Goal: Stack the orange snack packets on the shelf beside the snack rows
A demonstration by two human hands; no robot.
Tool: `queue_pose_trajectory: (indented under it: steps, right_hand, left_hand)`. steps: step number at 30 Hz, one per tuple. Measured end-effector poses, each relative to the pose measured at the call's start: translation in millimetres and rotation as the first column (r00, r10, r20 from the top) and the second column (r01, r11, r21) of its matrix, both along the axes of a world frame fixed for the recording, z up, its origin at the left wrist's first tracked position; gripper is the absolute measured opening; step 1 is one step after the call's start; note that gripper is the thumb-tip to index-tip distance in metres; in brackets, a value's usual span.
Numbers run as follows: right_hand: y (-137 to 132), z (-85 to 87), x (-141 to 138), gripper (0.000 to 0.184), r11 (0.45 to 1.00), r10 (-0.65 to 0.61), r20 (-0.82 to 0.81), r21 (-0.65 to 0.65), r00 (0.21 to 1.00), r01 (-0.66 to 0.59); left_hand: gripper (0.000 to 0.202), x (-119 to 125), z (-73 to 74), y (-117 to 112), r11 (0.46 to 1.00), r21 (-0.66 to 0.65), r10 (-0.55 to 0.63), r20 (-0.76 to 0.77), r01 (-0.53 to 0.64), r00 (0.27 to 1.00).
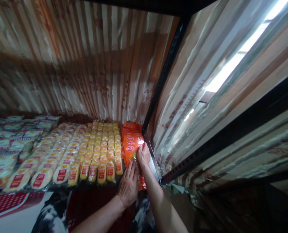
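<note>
Behind all is a pleated pale-brown sheet wall (105, 48), dim in most parts.

My R hand (144, 154) is at the right edge of the orange packets (130, 140), fingers bent against them; I cannot tell if they pinch a packet or only press. My L hand (129, 185) lies lower, w/ fingers rather straight, tips at the near end of the same packets; whether it grips sth, I cannot tell either, bec. the tips are partly hidden.

The packets stand at the right end of the row. I judge them light & soft, the shiny wrap a bit slippery, contents maybe easy to crush. So better hold: by the edges, w/ flat fingers, no hard squeeze in the middle.

Just left of them are small yellow packs (101, 171) in straight lines, then round pale packs (62, 172), and at far left bigger white-blue bags (3, 166). All rest on a dark shelf (83, 186); only its front edge shows well. Below, at left, is a red basket (7, 202).

Behind the packets rises a black post (163, 74); upper right, a v. bright gap (231, 68) in the sheeting.
</note>
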State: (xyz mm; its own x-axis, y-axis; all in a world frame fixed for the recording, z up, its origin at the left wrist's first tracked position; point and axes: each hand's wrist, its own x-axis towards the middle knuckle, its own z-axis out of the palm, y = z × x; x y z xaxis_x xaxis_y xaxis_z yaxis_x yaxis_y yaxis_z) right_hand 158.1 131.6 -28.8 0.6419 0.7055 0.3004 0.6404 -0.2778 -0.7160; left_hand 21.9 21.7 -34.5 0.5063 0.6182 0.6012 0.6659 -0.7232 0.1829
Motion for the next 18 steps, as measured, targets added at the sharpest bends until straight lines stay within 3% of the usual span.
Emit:
queue_pose_trajectory:
  steps: [11, 18]
  right_hand:
    - [-14, 11.9, 15, 0.053, 0.995, 0.08, 0.028, -0.067, 0.996, -0.078]
    - [-16, 14.9, 7, 0.051, 0.997, 0.071, 0.037, -0.034, 0.997, -0.07]
  left_hand:
    - [0.051, 3, -3.6, 0, 0.999, -0.018, 0.033, -0.024, -0.034, 0.999]
    - [0.052, 4, -6.4, 6, 0.999, -0.039, 0.034, -0.032, -0.036, 0.999]
